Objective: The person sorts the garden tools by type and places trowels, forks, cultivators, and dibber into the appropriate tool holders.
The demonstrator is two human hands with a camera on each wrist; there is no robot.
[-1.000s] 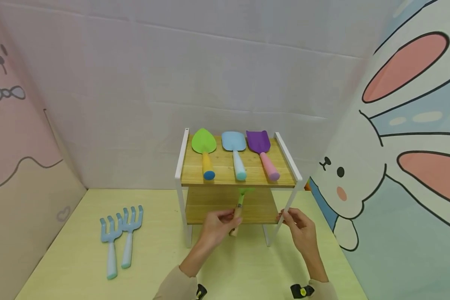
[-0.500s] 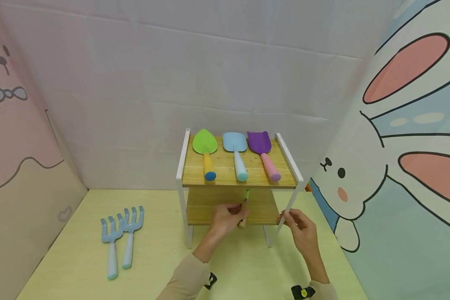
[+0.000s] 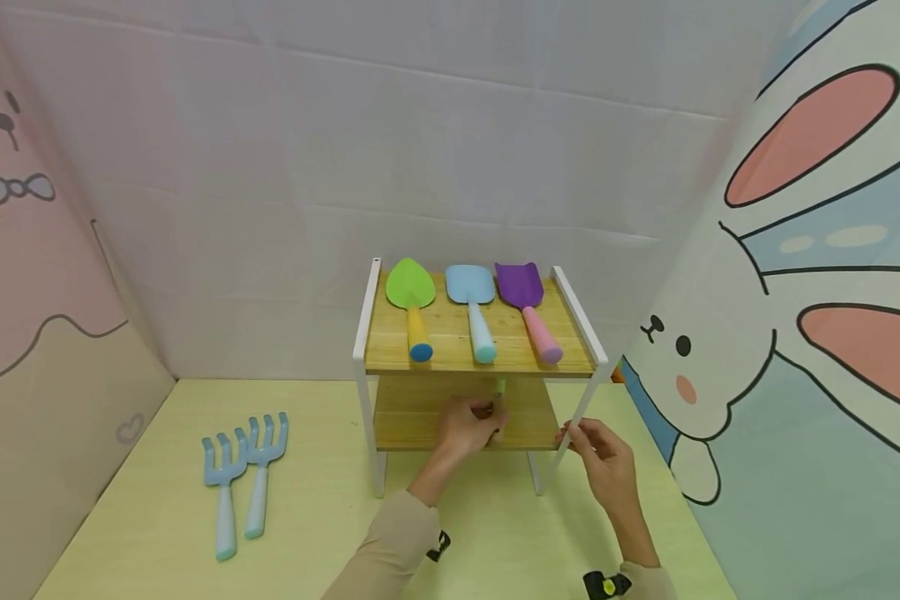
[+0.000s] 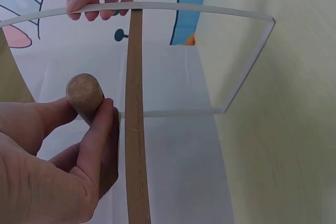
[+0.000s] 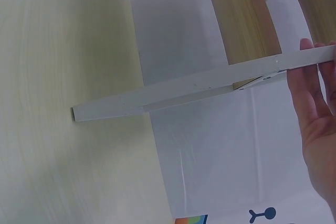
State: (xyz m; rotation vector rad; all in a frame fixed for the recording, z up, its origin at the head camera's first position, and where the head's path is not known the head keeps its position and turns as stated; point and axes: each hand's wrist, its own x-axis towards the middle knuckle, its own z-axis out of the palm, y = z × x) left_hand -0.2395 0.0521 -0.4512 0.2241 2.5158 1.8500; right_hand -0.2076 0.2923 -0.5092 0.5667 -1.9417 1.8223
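My left hand (image 3: 467, 427) pinches a small garden tool (image 3: 501, 387) with a wooden handle and a green neck, between the two boards of a white-framed shelf (image 3: 480, 358). In the left wrist view the round handle end (image 4: 84, 90) points at the camera, between thumb and fingers, beside the lower board's edge (image 4: 135, 108). The tool's head is hidden beneath the upper board. My right hand (image 3: 606, 462) holds the shelf's right front leg (image 3: 581, 406). Its fingers (image 5: 304, 90) lie against that white leg in the right wrist view.
On the top board lie a green trowel (image 3: 411, 287), a light blue shovel (image 3: 470, 285) and a purple shovel (image 3: 521, 287). Two light blue hand forks (image 3: 225, 479) lie on the table (image 3: 307, 517) at the left. Printed cloths stand at both sides.
My left hand has moved forward and right, carrying the wooden-handled tool deeper between the boards. Its green head has passed out of sight. The right hand stays on the leg.
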